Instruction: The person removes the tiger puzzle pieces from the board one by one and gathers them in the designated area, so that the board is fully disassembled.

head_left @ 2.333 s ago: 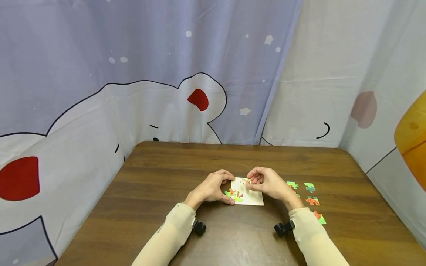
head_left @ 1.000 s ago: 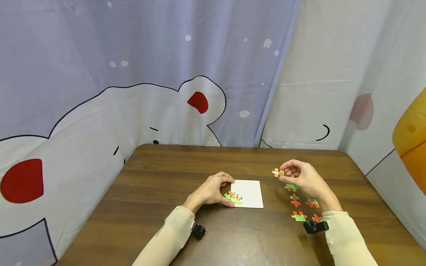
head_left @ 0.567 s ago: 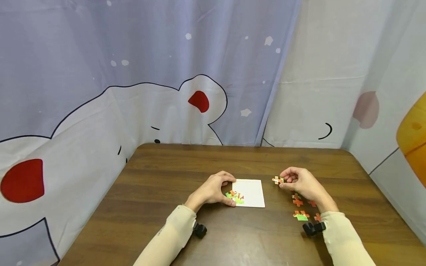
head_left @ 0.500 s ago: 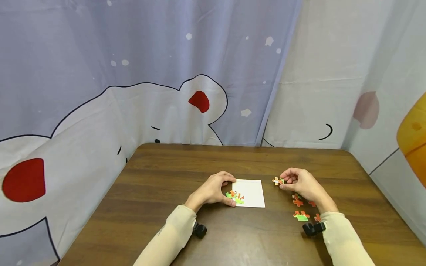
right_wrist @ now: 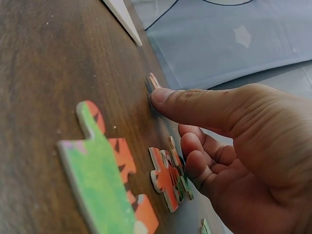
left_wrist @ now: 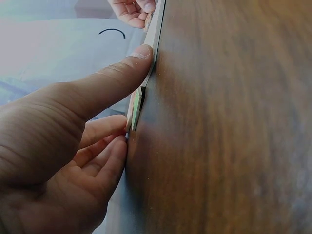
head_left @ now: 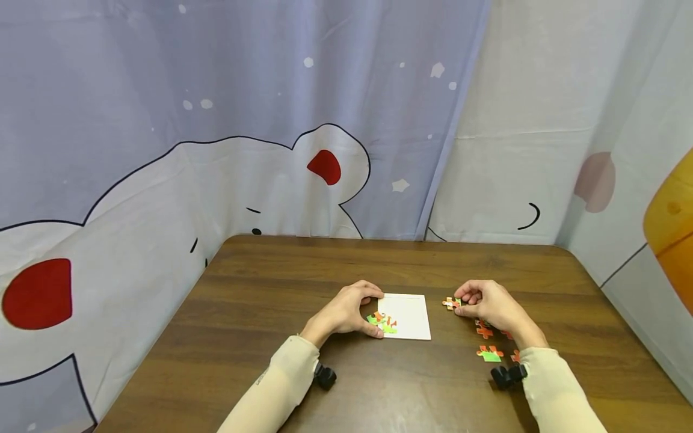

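In the head view my left hand (head_left: 343, 310) grips the left side of a square white puzzle board (head_left: 408, 316), thumb at its near edge and fingers at its far edge. Joined orange and green puzzle pieces (head_left: 387, 323) lie on the board's near left corner, sticking out past its left edge. To the right of the board, my right hand (head_left: 494, 305) pinches an orange, white and green puzzle piece (head_left: 449, 303) between thumb and fingers, low at the tabletop. In the right wrist view only a thin edge of that piece (right_wrist: 154, 81) shows beyond the thumb.
Loose puzzle pieces lie below and beside the right hand, among them an orange and green one (head_left: 489, 355) and an orange one (head_left: 484, 331); the hand and wrist partly cover others. The brown wooden table (head_left: 303, 264) ends at a printed curtain (head_left: 260, 174) behind.
My right hand has carried the puzzle piece from above the board out to the right, then lowered it toward the table. The left hand has stayed at the board.
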`<state>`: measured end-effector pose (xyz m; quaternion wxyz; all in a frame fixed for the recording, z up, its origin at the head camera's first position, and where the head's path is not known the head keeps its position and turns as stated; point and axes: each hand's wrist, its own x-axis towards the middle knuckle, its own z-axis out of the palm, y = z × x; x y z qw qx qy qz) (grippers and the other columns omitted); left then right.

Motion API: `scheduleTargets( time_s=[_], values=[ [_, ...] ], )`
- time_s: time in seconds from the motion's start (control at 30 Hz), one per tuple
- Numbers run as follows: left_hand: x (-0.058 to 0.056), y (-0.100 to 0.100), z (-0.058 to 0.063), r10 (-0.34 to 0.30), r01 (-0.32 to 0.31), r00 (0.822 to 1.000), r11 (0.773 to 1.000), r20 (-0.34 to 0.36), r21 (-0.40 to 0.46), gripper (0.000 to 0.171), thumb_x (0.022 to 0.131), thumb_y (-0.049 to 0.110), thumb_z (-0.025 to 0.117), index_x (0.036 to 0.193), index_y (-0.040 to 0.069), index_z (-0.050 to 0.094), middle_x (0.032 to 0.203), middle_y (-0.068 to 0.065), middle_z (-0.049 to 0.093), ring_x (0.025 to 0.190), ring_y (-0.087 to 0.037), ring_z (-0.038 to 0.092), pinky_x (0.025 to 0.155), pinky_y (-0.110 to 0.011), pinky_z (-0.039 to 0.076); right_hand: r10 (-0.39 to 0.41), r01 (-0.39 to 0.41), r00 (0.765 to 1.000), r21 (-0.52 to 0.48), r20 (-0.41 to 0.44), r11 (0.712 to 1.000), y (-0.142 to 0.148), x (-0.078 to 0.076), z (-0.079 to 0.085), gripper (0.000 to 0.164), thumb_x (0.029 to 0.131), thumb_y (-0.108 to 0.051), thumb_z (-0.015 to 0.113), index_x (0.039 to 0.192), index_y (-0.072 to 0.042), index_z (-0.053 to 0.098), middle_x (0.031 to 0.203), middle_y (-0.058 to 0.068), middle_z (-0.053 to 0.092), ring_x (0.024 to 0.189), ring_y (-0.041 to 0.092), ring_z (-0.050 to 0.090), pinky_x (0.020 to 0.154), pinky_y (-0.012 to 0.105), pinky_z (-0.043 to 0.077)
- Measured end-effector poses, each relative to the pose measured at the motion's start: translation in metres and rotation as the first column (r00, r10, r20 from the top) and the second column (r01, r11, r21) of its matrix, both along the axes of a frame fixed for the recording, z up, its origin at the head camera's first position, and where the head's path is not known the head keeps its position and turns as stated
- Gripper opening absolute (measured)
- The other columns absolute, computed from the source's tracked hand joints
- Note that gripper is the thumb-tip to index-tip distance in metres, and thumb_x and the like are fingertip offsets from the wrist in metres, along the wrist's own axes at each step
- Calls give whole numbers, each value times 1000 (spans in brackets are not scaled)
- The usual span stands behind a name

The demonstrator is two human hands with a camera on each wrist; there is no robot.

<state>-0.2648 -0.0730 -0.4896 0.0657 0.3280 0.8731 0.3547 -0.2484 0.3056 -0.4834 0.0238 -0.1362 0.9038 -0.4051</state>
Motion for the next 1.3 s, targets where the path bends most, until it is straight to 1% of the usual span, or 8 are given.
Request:
scheduleTargets(
  time_s=[0.13, 0.33, 0.6, 0.8, 0.97, 1.07, 1.3],
  values=[
    [0, 0, -1, 1, -1, 1000, 1000, 3, 6, 87, 71, 28, 110, 144, 1, 71, 147, -7, 64, 139, -26, 63, 117, -30, 52, -4, 4, 1000, 23, -3, 1000, 0, 0, 0, 30, 88, -14, 96, 111, -4, 79, 96, 6, 71, 85, 17, 63, 74, 24, 54],
    [1, 0, 0, 0, 0, 1000, 1000, 5, 7, 87, 71, 27, 110, 144, 1, 70, 147, -7, 64, 139, -26, 63, 117, -31, 52, -16, 16, 1000, 49, -3, 999, 0, 1, 1, 30, 88, -15, 96, 111, -4, 79, 96, 5, 71, 86, 18, 63, 75, 25, 53],
    [1, 1, 1, 7, -7, 1000, 1000, 10, 2, 87, 71, 27, 110, 144, 1, 71, 147, -7, 64, 139, -26, 63, 117, -30, 52, -23, 23, 1000, 51, 4, 998, 0, 2, 2, 31, 89, -15, 96, 112, -4, 80, 98, 5, 72, 87, 17, 63, 75, 24, 53],
    [1, 2, 2, 11, -11, 1000, 1000, 9, -5, 87, 71, 28, 110, 144, 2, 71, 147, -7, 64, 139, -26, 63, 117, -31, 52, -32, 33, 999, 31, -18, 999, 1, 3, 10, 32, 90, -16, 95, 115, -4, 80, 99, 7, 73, 88, 16, 64, 76, 23, 53],
    [1, 1, 1, 9, -9, 1000, 1000, 3, -5, 87, 71, 28, 110, 144, 1, 71, 147, -7, 64, 138, -26, 63, 117, -31, 52, -34, 34, 998, 6, -56, 999, 1, 3, 15, 34, 95, -14, 91, 122, 0, 77, 107, 13, 73, 91, 15, 66, 77, 22, 56],
    [0, 1, 1, 8, -8, 1000, 1000, -1, -4, 87, 71, 28, 110, 144, 1, 71, 147, -8, 64, 138, -26, 63, 117, -32, 52, -35, 33, 997, -26, -69, 999, 1, 3, 18, 38, 97, -13, 88, 128, 3, 75, 115, 18, 74, 96, 17, 69, 80, 22, 58],
    [0, 1, -1, 6, -6, 1000, 1000, -4, 2, 87, 70, 28, 110, 144, 1, 71, 146, -7, 64, 139, -26, 63, 117, -31, 52, -4, -4, 998, -129, -67, 992, -3, 3, 24, 57, 100, -10, 85, 147, 10, 61, 128, 27, 74, 111, 29, 75, 91, 21, 61]
  ],
)
